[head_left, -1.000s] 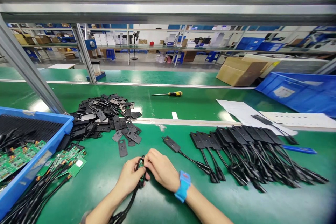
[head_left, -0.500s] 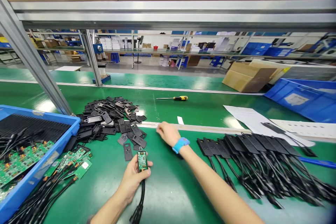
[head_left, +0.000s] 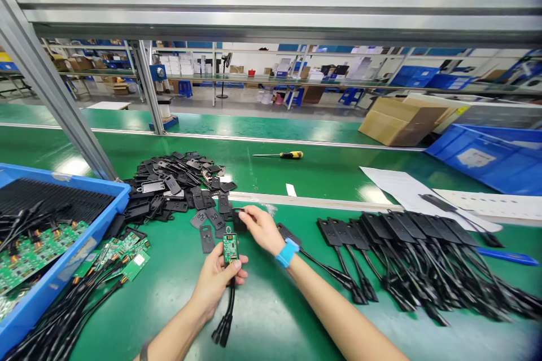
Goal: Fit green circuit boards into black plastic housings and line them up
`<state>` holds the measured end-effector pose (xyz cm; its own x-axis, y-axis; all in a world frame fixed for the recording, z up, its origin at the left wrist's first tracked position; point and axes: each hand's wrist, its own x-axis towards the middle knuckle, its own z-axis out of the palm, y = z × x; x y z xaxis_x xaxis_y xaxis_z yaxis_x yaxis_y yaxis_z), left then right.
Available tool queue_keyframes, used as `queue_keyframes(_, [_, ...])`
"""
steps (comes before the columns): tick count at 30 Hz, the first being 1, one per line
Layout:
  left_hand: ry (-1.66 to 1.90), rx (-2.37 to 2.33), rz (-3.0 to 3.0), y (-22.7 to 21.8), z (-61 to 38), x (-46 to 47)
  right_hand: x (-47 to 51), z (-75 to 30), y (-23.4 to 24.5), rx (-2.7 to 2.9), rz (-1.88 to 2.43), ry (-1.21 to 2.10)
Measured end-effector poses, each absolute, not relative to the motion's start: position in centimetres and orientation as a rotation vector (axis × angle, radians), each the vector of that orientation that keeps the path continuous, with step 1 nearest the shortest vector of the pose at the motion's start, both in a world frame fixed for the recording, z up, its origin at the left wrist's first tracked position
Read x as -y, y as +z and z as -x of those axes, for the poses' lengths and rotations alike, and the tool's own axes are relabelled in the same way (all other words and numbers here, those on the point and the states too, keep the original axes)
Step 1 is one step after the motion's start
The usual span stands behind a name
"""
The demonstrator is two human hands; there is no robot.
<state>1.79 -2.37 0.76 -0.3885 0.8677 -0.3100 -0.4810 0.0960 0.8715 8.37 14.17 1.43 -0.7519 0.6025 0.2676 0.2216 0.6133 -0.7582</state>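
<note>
My left hand (head_left: 215,276) is closed around a small black case with a green circuit board (head_left: 230,248) in it, face up, with a little display near its top. Black cables (head_left: 226,316) hang from the case toward me. Just above and to the right, my right hand (head_left: 262,229) pinches a black plastic piece (head_left: 239,220), partly hidden by the fingers; it looks like a case cover. Loose flat black covers (head_left: 207,238) lie left of both hands. Beside my right wrist, which wears a blue band, rests a black cased unit (head_left: 288,232) with its cable.
A blue bin (head_left: 84,248) of boards and black parts stands left, with wired boards (head_left: 135,265) beside it. Black parts are heaped (head_left: 169,180) behind. Rows of cased units (head_left: 393,228) lie right, near paper (head_left: 389,186). A screwdriver (head_left: 291,155) lies farther back.
My right hand has come nearer and left, close to my left hand, and a black piece now shows in its fingers. The cased unit by the wrist has come into view.
</note>
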Motion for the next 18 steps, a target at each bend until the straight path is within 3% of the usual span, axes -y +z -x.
queue_keyframes(6, [1.473, -1.193, -0.537, 0.6, -1.8, 2.1, -11.3, -13.0, 1.9, 1.804, 0.622, 1.695])
queue_keyframes(18, [1.367, -1.266, -0.77, 0.3, -2.3, 2.2, -8.8, -13.3, -0.1, 1.669, 0.677, 1.821])
